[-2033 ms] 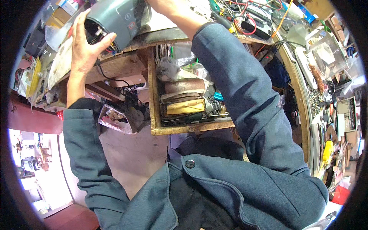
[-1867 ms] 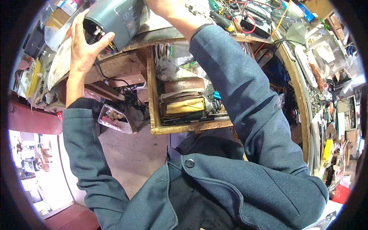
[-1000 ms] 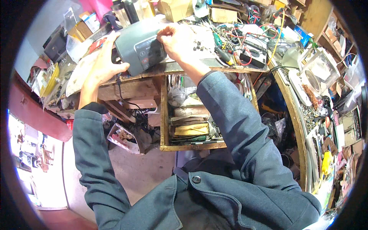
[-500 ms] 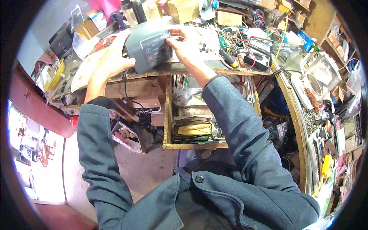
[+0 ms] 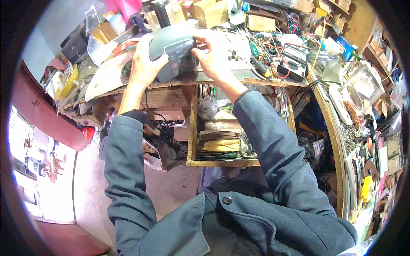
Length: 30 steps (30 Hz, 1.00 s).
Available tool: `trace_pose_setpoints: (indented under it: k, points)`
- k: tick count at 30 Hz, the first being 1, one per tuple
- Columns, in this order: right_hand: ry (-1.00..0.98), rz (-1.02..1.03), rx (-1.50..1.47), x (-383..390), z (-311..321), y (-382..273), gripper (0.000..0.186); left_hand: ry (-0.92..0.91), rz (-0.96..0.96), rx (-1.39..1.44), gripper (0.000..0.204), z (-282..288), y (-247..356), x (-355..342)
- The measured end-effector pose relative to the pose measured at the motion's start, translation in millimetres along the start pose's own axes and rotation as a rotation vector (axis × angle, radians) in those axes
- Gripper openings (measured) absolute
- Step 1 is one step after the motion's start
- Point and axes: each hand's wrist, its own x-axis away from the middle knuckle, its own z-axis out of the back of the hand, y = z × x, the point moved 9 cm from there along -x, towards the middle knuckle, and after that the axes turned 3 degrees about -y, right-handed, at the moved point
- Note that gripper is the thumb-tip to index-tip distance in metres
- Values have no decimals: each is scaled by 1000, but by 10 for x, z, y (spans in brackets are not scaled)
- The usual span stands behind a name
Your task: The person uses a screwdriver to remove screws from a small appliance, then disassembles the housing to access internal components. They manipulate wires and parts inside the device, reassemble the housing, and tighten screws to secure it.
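Note:
A grey-green appliance housing, with a dark control panel on its face, stands tilted at the front edge of the cluttered workbench. My left hand grips its left side, thumb reaching onto the front. My right hand holds the right side with curled fingers. A black cable hangs below the bench edge beneath the appliance. Small dark parts lie on the bench to the right of my right hand.
An open wooden drawer full of papers and tools juts out below the bench. Tangled wires and tools lie right of my hands. Cardboard boxes sit behind. A crowded side bench runs along the right.
The appliance has moved rightward and been turned more upright, its panel facing me. My left hand has followed it right and its thumb shifted onto the front; the wider bench has come into view.

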Motion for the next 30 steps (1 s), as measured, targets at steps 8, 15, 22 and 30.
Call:
trace_pose_setpoints:
  k: [8, 15, 22, 30]
  points:
    - [-35, 23, -58, 95, -42, 109, 45, -41, 10, 25, 80, -39, 11, -24]
    - [-30, -15, -65, 81, -69, 76, 58, -45, -13, -37, 79, 79, 16, 36]
    - [-9, 5, -113, 77, -226, 317, 66, -80, -15, -14, 80, -24, -24, -72]
    - [-72, -60, 24, 346, -128, 136, 55, -131, 2, -2, 84, -14, -10, -121]
